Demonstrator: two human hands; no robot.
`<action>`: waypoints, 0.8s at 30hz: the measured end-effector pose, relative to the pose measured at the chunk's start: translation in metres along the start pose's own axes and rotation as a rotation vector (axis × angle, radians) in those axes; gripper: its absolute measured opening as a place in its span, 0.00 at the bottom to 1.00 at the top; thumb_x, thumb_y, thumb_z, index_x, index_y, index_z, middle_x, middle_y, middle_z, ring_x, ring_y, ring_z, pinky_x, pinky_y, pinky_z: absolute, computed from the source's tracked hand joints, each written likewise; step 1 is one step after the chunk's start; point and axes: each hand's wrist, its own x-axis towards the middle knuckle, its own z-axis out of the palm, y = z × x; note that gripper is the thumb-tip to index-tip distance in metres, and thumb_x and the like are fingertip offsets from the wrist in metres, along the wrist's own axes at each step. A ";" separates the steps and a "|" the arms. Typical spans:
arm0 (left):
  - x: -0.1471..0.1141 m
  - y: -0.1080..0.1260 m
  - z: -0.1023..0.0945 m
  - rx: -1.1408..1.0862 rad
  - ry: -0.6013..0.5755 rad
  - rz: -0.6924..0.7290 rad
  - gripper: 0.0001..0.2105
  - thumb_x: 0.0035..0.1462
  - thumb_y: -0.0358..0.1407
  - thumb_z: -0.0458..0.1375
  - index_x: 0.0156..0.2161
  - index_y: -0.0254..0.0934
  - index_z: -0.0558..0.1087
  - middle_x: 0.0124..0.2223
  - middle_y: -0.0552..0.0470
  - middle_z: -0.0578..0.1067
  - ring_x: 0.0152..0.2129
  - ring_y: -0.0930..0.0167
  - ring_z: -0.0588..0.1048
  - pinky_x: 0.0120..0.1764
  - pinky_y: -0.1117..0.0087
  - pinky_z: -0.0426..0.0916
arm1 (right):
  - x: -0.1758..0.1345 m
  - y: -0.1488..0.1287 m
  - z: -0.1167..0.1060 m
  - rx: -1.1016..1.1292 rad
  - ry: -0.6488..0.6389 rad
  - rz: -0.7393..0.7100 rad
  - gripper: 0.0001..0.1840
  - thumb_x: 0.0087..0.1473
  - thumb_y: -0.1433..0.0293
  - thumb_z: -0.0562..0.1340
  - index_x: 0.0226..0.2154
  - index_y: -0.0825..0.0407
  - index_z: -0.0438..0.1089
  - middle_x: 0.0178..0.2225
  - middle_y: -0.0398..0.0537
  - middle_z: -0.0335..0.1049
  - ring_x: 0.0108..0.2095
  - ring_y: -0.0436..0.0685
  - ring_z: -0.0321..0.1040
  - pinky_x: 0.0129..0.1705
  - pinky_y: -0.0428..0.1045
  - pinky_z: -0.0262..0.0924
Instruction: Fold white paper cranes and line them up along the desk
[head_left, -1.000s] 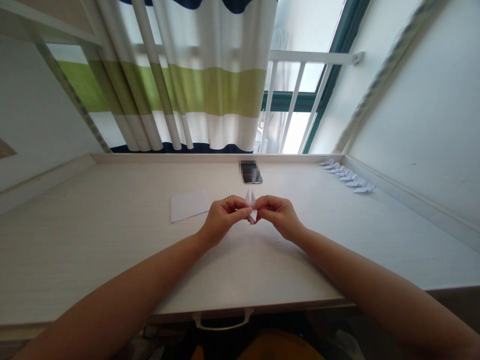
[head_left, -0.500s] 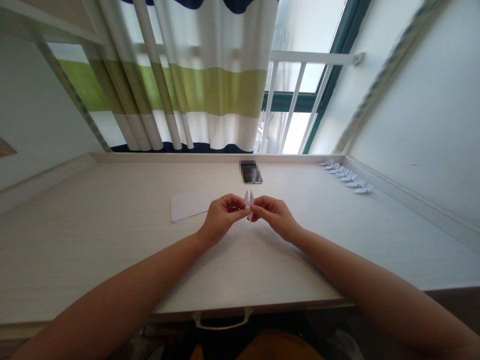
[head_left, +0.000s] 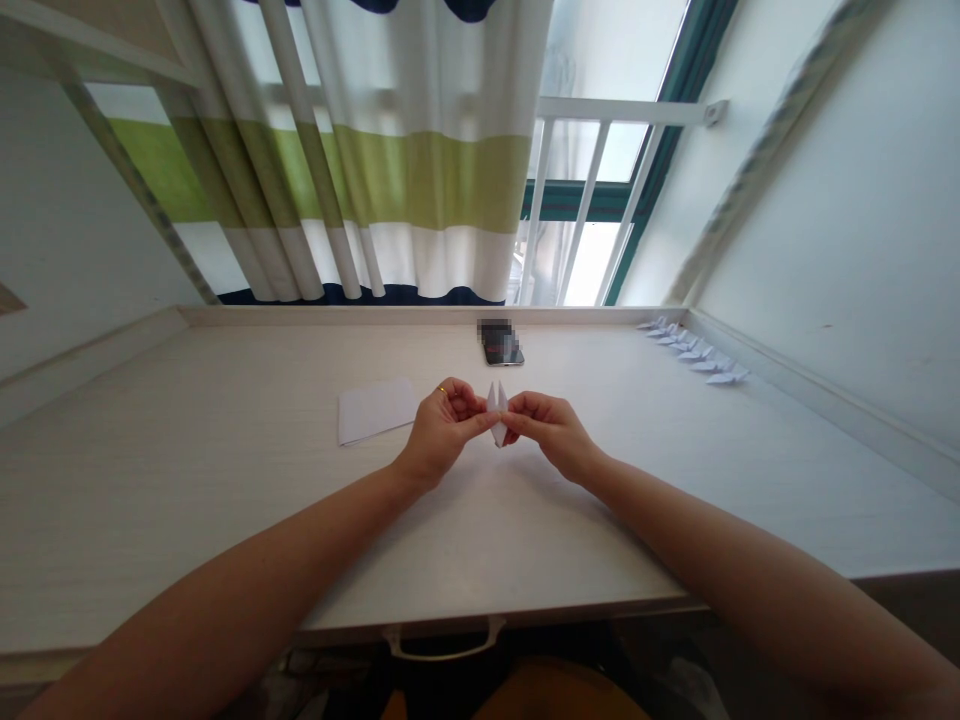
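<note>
Between my two hands is a small piece of folded white paper (head_left: 499,432), with two narrow points sticking up and a blunter point below. My left hand (head_left: 448,425) pinches its left side between thumb and fingers; a ring shows on one finger. From the other side my right hand (head_left: 551,425) pinches it too, thumb in front and the other fingers curled behind. Both thumbs nearly meet at the middle of the paper. Left of my left hand, a stack of white paper sheets (head_left: 373,412) lies flat on the desk.
A dark phone (head_left: 504,345), partly blurred, lies near the desk's back edge. Several folded white paper cranes (head_left: 694,352) stand in a row at the far right. A drawer handle (head_left: 444,645) juts from the desk's front, and raised borders run along the back and sides.
The fingers of my left hand have shifted up a little and curled, and more of the folded paper's lower point shows. My right hand stays nearly still.
</note>
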 end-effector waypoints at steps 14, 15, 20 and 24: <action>0.001 -0.004 -0.004 -0.016 -0.164 -0.137 0.11 0.44 0.35 0.61 0.34 0.31 0.69 0.28 0.53 0.71 0.25 0.75 0.69 0.32 0.71 0.62 | -0.004 -0.002 0.002 -0.054 -0.033 0.000 0.11 0.40 0.65 0.64 0.22 0.55 0.66 0.20 0.41 0.67 0.21 0.47 0.65 0.28 0.47 0.61; 0.001 -0.005 -0.004 -0.003 -0.180 -0.145 0.10 0.45 0.36 0.60 0.32 0.30 0.70 0.27 0.52 0.71 0.25 0.75 0.68 0.32 0.71 0.62 | -0.004 -0.001 0.002 -0.052 -0.038 0.005 0.11 0.40 0.65 0.65 0.22 0.55 0.65 0.20 0.41 0.66 0.21 0.47 0.65 0.28 0.47 0.61; 0.001 -0.004 -0.005 0.004 -0.162 -0.155 0.09 0.44 0.37 0.61 0.29 0.31 0.73 0.26 0.53 0.72 0.24 0.76 0.67 0.33 0.72 0.60 | -0.005 -0.006 0.002 -0.077 0.033 -0.060 0.10 0.41 0.65 0.64 0.23 0.55 0.65 0.21 0.41 0.64 0.22 0.46 0.62 0.27 0.46 0.59; 0.001 -0.004 -0.004 0.018 -0.169 -0.185 0.08 0.43 0.37 0.62 0.28 0.33 0.74 0.26 0.54 0.73 0.25 0.77 0.66 0.32 0.74 0.58 | -0.006 -0.013 0.000 -0.083 0.085 -0.144 0.08 0.43 0.67 0.62 0.27 0.54 0.65 0.23 0.40 0.62 0.24 0.46 0.60 0.27 0.45 0.57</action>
